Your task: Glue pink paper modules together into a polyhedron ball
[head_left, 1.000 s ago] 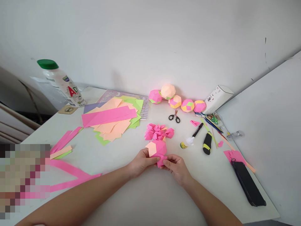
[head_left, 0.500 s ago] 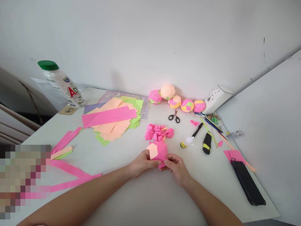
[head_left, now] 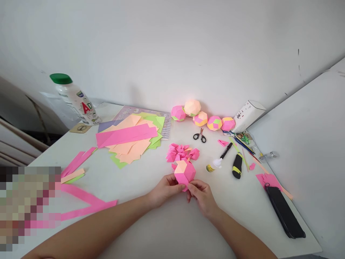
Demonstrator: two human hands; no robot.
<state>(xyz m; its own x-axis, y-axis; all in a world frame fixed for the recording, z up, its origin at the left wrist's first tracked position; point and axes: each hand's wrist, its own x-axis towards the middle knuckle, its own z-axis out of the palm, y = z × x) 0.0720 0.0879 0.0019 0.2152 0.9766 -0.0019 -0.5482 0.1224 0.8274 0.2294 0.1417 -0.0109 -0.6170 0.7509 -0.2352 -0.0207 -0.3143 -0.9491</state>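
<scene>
A pink and peach folded-paper ball (head_left: 184, 173) is between my two hands at the centre of the table. My left hand (head_left: 167, 189) grips its lower left side, thumb along the bottom. At the lower right, my right hand (head_left: 201, 193) pinches the ball's bottom edge between thumb and fingers. Just behind the ball lies a pile of small folded pink paper pieces (head_left: 179, 152). A glue bottle (head_left: 214, 165) with a white top stands to the right of the pile.
Several finished paper balls (head_left: 200, 118) line the wall behind small scissors (head_left: 199, 136). Paper sheets (head_left: 129, 138) and a green-capped bottle (head_left: 78, 102) are at left. A marker (head_left: 226, 150), a cutter (head_left: 237, 166) and a black phone (head_left: 285, 212) lie at right.
The paper ball has turned in my hands, with its peach face now on top, and sits slightly further right. My right fingers have shifted a little. The view has moved slightly.
</scene>
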